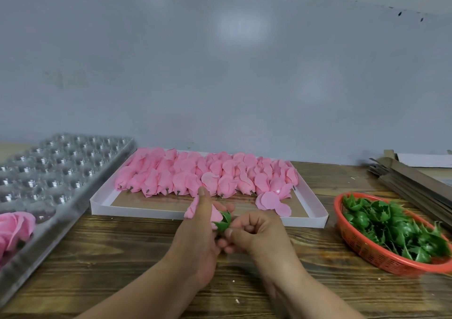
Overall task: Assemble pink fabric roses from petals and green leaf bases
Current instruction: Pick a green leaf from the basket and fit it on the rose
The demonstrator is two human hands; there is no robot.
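Wooden tabletop (pixel 122 257) against a plain grey wall. Left hand (pixel 199 230) grips a pink rose bud (pixel 192 211), fingers curled round it, thumb extended upward. Right hand (pixel 256 235) pinches a green leaf base (pixel 223 222) against the bud's lower end. Just beyond the grip: white tray (pixel 244 217) holding rows of pink buds (pixel 208 174) and loose petals (pixel 271 202). Right of the grip: red basket (pixel 362 247) of leaf bases (pixel 391 223). Left of the grip: clear plastic mould tray (pixel 56 171) with one finished rose (pixel 14 230).
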